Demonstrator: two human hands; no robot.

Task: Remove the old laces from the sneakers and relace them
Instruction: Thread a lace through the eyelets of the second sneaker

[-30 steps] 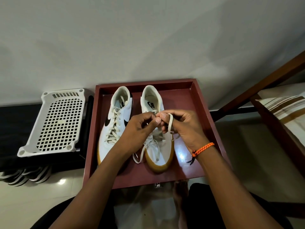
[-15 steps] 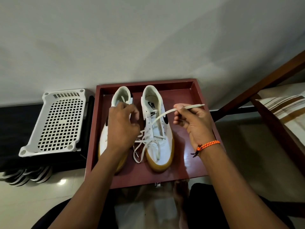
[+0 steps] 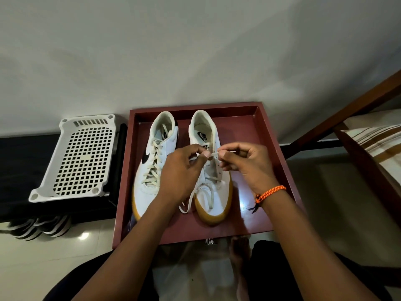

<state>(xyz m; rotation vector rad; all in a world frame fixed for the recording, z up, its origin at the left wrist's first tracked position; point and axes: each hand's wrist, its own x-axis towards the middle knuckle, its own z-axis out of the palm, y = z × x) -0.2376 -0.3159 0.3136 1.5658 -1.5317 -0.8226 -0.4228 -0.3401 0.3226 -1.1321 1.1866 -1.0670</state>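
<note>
Two white sneakers with tan soles stand side by side in a dark red tray (image 3: pixel 263 135), toes toward me. The left sneaker (image 3: pixel 149 170) is fully laced. On the right sneaker (image 3: pixel 213 192) the cream lace (image 3: pixel 209 197) is loose, with ends trailing over the toe. My left hand (image 3: pixel 181 173) and my right hand (image 3: pixel 244 165) meet above the right sneaker's tongue. Both pinch the same stretch of lace between thumb and forefinger. A short lace tip sticks out past my right fingers.
A white perforated plastic rack (image 3: pixel 81 156) lies left of the tray on a black surface. Striped slippers (image 3: pixel 41 229) sit on the floor below it. A wooden bed frame (image 3: pixel 351 109) with a striped mattress runs along the right. A wall rises behind.
My left hand came back from the left sneaker to the right one. My right hand drew inward from the side, and both now pinch the lace together over the tongue.
</note>
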